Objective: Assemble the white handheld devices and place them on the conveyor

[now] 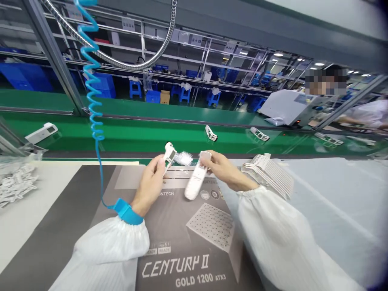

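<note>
My left hand (151, 180), with a blue wrist strap (129, 211) on the wrist, grips a white plastic housing (169, 153) with a rounded head and a small dark window. My right hand (222, 169) pinches the upper end of a long white plastic shell (195, 182), its rounded lower end hanging over the printed cardboard (163, 230). The two parts are apart. Between and behind them lies a small clear plastic bag (184, 158). By my right wrist rests a stack of white shells (273, 173).
A green conveyor belt (145, 133) runs across, carrying several white housings (260, 134). A coiled blue cord (92, 85) hangs at left. Small white parts (18, 182) are piled at far left. A person (363, 115) sits beyond a white machine (291, 106).
</note>
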Demonstrator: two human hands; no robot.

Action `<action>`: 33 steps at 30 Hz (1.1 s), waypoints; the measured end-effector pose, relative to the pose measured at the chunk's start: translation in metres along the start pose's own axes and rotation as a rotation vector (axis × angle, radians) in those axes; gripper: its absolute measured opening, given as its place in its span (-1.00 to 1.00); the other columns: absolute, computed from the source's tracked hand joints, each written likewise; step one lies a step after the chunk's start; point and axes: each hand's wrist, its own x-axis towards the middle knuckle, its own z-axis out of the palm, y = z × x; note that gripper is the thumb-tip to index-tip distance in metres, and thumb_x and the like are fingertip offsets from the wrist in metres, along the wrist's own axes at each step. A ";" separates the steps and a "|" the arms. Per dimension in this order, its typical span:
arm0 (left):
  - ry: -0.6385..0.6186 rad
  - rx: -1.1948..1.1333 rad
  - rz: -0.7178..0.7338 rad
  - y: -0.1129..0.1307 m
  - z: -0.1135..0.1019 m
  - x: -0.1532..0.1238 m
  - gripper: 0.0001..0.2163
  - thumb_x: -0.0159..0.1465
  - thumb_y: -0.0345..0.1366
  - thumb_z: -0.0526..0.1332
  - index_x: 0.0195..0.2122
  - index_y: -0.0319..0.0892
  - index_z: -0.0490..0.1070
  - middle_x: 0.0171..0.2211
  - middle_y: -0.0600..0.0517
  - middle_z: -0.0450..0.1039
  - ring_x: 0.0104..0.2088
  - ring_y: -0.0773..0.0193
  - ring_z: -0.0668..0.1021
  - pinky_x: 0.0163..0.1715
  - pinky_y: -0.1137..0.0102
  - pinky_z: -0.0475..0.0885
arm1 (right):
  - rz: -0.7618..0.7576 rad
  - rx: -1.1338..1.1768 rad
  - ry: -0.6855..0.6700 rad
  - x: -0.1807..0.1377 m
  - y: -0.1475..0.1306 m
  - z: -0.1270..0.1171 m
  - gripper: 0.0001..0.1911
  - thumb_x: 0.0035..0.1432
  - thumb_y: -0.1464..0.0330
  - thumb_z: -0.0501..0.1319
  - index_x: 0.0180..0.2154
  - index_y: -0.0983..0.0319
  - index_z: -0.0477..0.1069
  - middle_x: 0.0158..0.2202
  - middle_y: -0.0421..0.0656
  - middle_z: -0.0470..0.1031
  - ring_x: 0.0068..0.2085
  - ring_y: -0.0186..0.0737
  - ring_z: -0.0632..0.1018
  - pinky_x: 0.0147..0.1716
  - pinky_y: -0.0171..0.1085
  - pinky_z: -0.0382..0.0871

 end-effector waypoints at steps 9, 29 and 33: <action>-0.061 0.438 0.251 -0.006 -0.004 -0.004 -0.72 0.28 -0.31 0.24 0.03 -0.12 0.49 0.04 -0.02 0.52 0.06 0.13 0.50 0.12 0.22 0.33 | -0.066 0.645 -0.269 0.003 0.034 0.071 -0.63 0.06 0.11 0.44 -0.22 0.23 0.50 -0.41 -0.24 0.44 -0.38 -0.38 0.43 -0.24 -0.32 0.35; -0.212 1.132 0.199 0.005 0.029 -0.025 -0.56 0.40 0.05 0.02 0.04 -0.19 0.41 -0.23 -0.20 0.59 -0.21 -0.14 0.63 -0.21 0.08 0.48 | 0.238 1.317 -0.215 -0.011 0.009 0.070 -0.51 0.39 0.04 -0.01 -0.40 0.23 0.40 -0.54 -0.21 0.39 -0.42 -0.23 0.47 -0.31 -0.24 0.42; 0.014 0.825 0.362 -0.004 0.019 -0.021 -0.54 0.35 -0.01 0.16 0.20 -0.12 0.27 0.08 -0.13 0.48 0.08 0.01 0.52 0.03 0.15 0.41 | 0.040 1.155 -0.375 -0.016 0.010 0.077 -0.69 0.32 0.08 0.19 -0.15 0.19 0.46 -0.19 -0.15 0.54 -0.12 -0.19 0.53 -0.07 -0.20 0.42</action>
